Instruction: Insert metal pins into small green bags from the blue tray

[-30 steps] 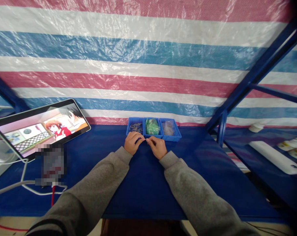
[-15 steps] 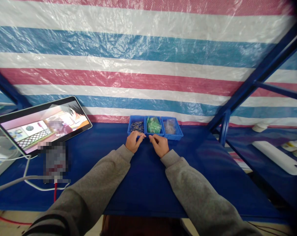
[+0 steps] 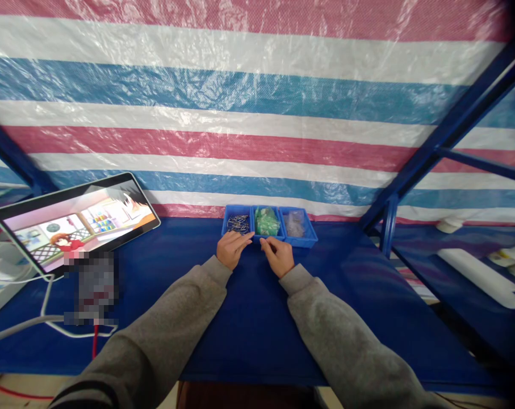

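Three small blue bins stand side by side at the back of the blue table [image 3: 248, 318]. The left bin [image 3: 237, 221] holds thin metal pins, the middle bin [image 3: 266, 221] green parts, the right bin [image 3: 298, 225] clear bagged parts. My left hand [image 3: 232, 248] rests just in front of the left bin, fingers stretched toward the middle. My right hand [image 3: 278, 255] lies just in front of the middle bin with its fingers curled in a pinch; what it holds is too small to make out. The fingertips of both hands are close together.
A tablet [image 3: 76, 218] playing a cartoon leans at the left, with cables [image 3: 48, 318] and a blurred object in front of it. A striped tarp [image 3: 257, 113] forms the back wall. A blue frame post [image 3: 389, 227] stands at the right, with white items beyond it.
Both hands have edged slightly forward toward the bins. The left hand's fingers have stretched out further. The picture on the tablet has changed.
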Motion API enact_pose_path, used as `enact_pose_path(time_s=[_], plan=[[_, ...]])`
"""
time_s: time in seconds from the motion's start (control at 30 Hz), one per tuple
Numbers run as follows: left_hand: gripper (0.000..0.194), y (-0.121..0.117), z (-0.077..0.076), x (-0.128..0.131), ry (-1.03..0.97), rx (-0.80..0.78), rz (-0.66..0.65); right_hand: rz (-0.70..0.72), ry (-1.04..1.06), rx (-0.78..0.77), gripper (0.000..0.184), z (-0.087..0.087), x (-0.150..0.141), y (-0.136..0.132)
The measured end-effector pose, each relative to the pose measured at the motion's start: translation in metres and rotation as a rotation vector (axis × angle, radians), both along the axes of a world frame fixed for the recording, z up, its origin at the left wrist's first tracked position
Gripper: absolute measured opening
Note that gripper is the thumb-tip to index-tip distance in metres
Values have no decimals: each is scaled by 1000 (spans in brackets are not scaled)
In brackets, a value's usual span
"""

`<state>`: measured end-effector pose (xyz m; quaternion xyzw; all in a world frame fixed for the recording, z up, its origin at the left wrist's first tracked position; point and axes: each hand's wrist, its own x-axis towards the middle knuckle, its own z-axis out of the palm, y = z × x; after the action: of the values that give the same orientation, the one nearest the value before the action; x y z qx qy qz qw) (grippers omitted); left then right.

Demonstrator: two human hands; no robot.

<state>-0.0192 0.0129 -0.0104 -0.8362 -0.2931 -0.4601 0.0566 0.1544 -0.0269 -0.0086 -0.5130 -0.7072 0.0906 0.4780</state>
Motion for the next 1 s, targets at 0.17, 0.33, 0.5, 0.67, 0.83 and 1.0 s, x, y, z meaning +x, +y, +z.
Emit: enact_pose_path(time_s=[0.17,0.33,0.5,0.67,0.83,1.0], plan=[[38,-4,3,2,-7,-79,-32,-2,-4,-9,40,1,1,-1],[30,-5,3,2,-59,-90,-65,-13,-4,-6,42,2,0,-1],[18,-3,1,1,-132,-67,-98,-23,-6,-10,42,4,1,-1],[20,-2,2,2,-140,-79,-115,-30,19,-15,39,4,2,-1],[19,-3,3,3,-116,-109,-66,16,71,-25,27,2,1,-1],[19,-6,2,4,-113,-129,-73,89,81,-38,25,-1,-3,-1]])
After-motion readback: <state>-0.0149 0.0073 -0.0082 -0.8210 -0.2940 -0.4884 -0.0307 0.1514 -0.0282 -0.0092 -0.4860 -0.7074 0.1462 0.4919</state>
